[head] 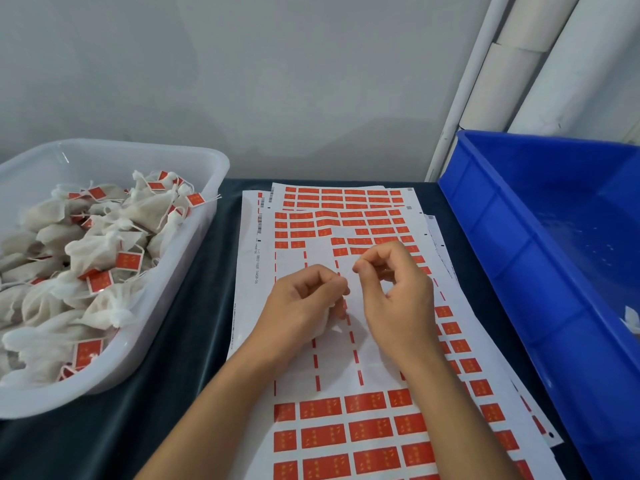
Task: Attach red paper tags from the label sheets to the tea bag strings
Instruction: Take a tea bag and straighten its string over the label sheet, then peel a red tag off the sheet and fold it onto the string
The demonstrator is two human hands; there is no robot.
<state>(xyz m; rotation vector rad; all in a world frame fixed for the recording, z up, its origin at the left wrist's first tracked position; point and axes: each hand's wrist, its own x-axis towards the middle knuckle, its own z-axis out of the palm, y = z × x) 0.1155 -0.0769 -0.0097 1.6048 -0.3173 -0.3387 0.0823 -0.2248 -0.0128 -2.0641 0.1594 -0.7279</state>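
Tea bag (323, 327): I see it held in the left hand (298, 306), fingers curled round it, above the middle of the top label sheet (346, 410). The right hand (394, 289) sits just beside the left, thumb and forefinger pinched together; I cannot tell what they hold. The sheets lie stacked on the dark bench (194, 341). A clear tub (194, 258) of tagged bags stands at the bench's left edge, a blue bin (519, 237) at its right edge.
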